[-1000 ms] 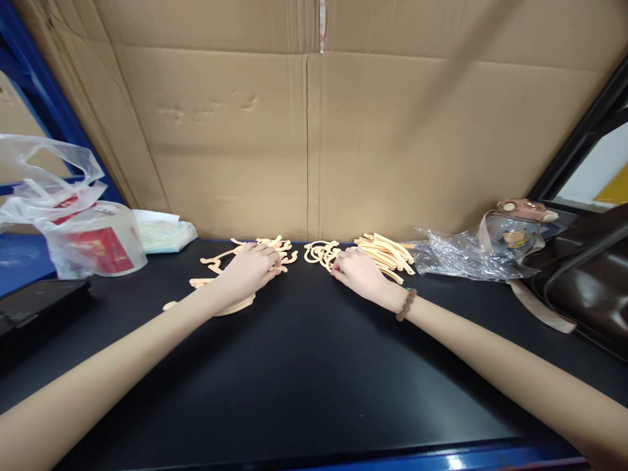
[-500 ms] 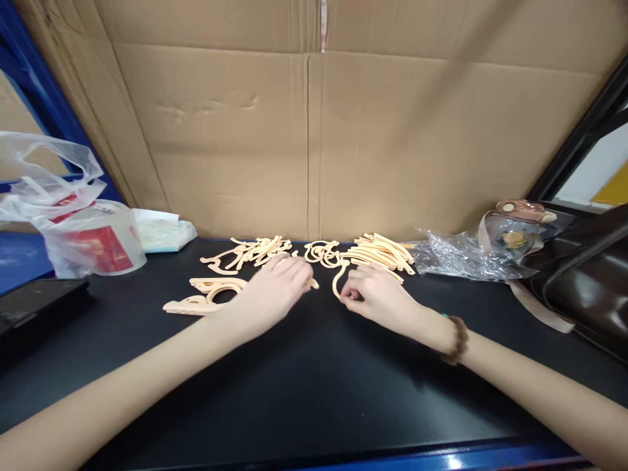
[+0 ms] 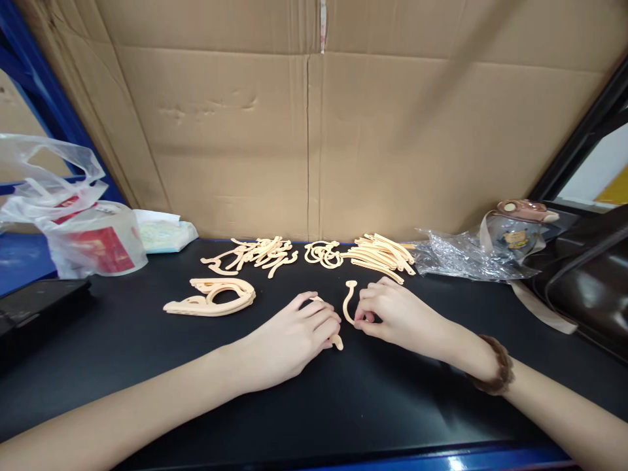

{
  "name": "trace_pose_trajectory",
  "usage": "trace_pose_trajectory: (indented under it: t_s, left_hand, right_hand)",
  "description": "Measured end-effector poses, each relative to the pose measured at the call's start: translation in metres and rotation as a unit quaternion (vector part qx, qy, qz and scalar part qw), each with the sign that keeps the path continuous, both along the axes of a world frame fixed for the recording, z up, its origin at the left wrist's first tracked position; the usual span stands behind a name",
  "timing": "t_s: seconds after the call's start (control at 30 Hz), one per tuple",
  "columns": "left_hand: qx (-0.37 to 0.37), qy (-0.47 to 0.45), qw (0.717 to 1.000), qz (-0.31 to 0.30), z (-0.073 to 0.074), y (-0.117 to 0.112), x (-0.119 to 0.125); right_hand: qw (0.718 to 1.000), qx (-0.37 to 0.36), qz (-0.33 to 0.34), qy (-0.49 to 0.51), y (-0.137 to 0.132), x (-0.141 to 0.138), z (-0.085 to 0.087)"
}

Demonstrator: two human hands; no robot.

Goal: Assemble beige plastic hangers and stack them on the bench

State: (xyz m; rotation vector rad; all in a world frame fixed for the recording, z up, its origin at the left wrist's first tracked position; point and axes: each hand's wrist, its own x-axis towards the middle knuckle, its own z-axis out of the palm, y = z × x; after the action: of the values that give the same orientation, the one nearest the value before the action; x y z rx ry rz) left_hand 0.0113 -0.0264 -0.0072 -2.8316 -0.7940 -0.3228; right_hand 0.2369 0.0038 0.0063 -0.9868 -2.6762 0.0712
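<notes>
My left hand is closed over a beige plastic hanger piece. Only its rounded end and a bit near the fingertips show; the palm hides the rest. In the fingertips of my right hand is the lower end of a curved beige hanger hook, its flat round end pointing up and away. The two pieces are close together but apart. To the left lies a folded beige hanger with a ring-like opening in its middle.
Along the cardboard wall lie short curved pieces, several rings or hooks and a pile of long slats. Crumpled clear plastic sits right; a bagged container and dark flat device sit left.
Both hands have drawn back toward the near edge, the left also moving right, each with its beige piece. The folded hanger and back piles are now less covered.
</notes>
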Motion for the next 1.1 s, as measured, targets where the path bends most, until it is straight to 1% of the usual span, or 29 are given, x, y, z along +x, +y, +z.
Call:
trace_pose_trajectory:
  t_s: [0.1, 0.2, 0.37, 0.43, 0.47, 0.53, 0.6, 0.67, 0.7, 0.77, 0.83, 0.9, 0.97, 1.03, 1.1]
  left_hand:
    - [-0.022, -0.008, 1.0, -0.012, 0.004, -0.001, 0.002]
    - [-0.024, -0.011, 0.999, -0.022, 0.007, -0.003, 0.003]
    - [-0.035, -0.017, 0.999, -0.02, 0.011, -0.004, 0.003]
    - [-0.034, -0.03, 0.999, -0.001, 0.013, -0.002, 0.002]
    - [-0.024, -0.039, 0.999, 0.023, 0.014, 0.0, 0.0]
    - [0.024, -0.049, 0.994, 0.098, 0.014, 0.006, -0.005]
    - [0.1, -0.037, 0.976, 0.189, 0.012, 0.014, -0.013]
    - [0.16, 0.008, 0.95, 0.267, 0.008, 0.024, -0.024]
    - [0.174, 0.035, 0.94, 0.293, 0.007, 0.029, -0.029]
    - [0.18, 0.079, 0.928, 0.318, 0.005, 0.036, -0.038]
    - [0.162, 0.108, 0.926, 0.323, 0.004, 0.039, -0.042]
    - [0.141, 0.117, 0.931, 0.317, 0.005, 0.039, -0.042]
    - [0.132, 0.101, 0.94, 0.298, 0.006, 0.035, -0.037]
    - [0.136, 0.073, 0.95, 0.27, 0.007, 0.029, -0.031]
    - [0.137, 0.054, 0.96, 0.239, 0.01, 0.022, -0.024]
  right_hand:
    - [1.0, 0.012, 0.011, -0.009, -0.002, 0.0, -0.001]
    - [0.999, 0.019, 0.018, -0.018, -0.003, -0.001, 0.0]
    - [0.999, 0.025, 0.023, -0.033, -0.006, -0.001, 0.002]
    - [0.999, 0.032, 0.028, -0.033, -0.007, -0.001, 0.002]
    - [0.998, 0.037, 0.03, -0.033, -0.007, -0.001, 0.003]
    - [0.998, 0.045, 0.034, -0.036, -0.008, -0.001, 0.003]
    - [0.997, 0.049, 0.041, -0.043, -0.009, -0.001, 0.004]
    - [0.996, 0.047, 0.048, -0.053, -0.01, -0.001, 0.005]
    - [0.996, 0.045, 0.05, -0.057, -0.01, -0.002, 0.005]
    - [0.996, 0.041, 0.053, -0.061, -0.011, -0.002, 0.006]
    - [0.996, 0.041, 0.055, -0.062, -0.011, -0.002, 0.006]
    - [0.996, 0.039, 0.06, -0.059, -0.011, -0.002, 0.006]
    - [0.996, 0.024, 0.074, -0.046, -0.009, -0.001, 0.006]
    - [0.995, -0.007, 0.093, -0.025, -0.005, 0.001, 0.008]
    - [0.996, -0.021, 0.085, 0.0, 0.003, 0.006, 0.01]
